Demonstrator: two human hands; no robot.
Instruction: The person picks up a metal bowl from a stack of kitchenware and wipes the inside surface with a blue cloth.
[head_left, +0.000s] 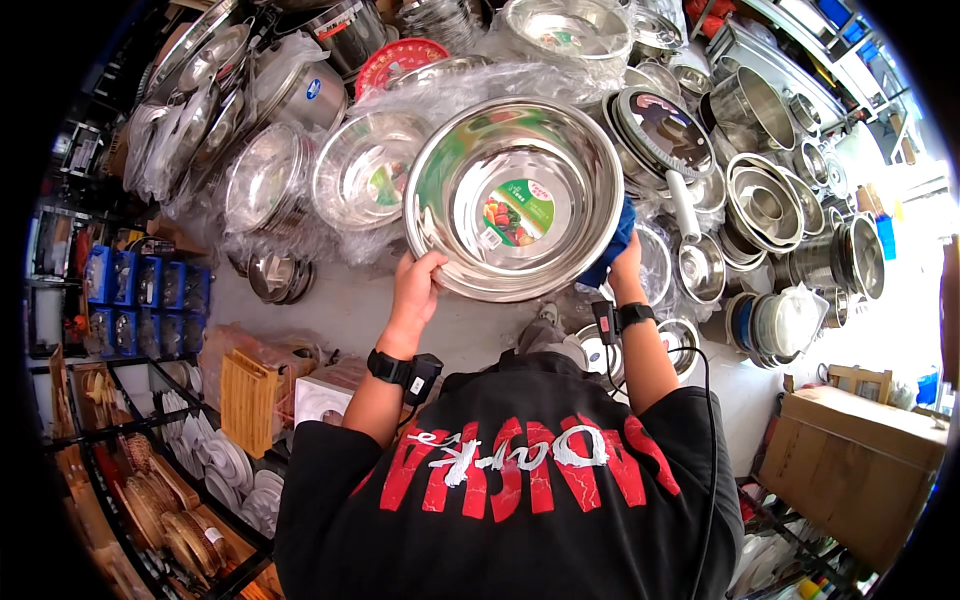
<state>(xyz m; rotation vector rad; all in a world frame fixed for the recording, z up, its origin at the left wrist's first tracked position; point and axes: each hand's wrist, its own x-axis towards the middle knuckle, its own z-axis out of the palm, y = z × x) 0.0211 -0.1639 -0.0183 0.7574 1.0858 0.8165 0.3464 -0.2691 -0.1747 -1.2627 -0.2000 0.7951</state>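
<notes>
A large shiny stainless steel basin (457, 176) with a green sticker on its inner bottom is held up in front of me, its open side towards me. My left hand (418, 289) grips its lower left rim, the thumb over the edge. At the basin's right side, my right hand (626, 259) holds a dark blue cloth (616, 244) against the outer wall; the fingers are partly hidden by the cloth and the basin. Left of this basin lies a plastic-wrapped basin (349, 176) with a similar sticker. A lidded pan (667, 131) with a pale handle lies to its right.
Plastic-wrapped metal bowls (262, 180) stand at the left, steel pots (750, 109) and nested bowls (765, 202) at the right. A red tray (397, 64) lies beyond. Blue bins (146, 281), a wooden crate (246, 401) and a cardboard box (847, 457) stand nearer the sides.
</notes>
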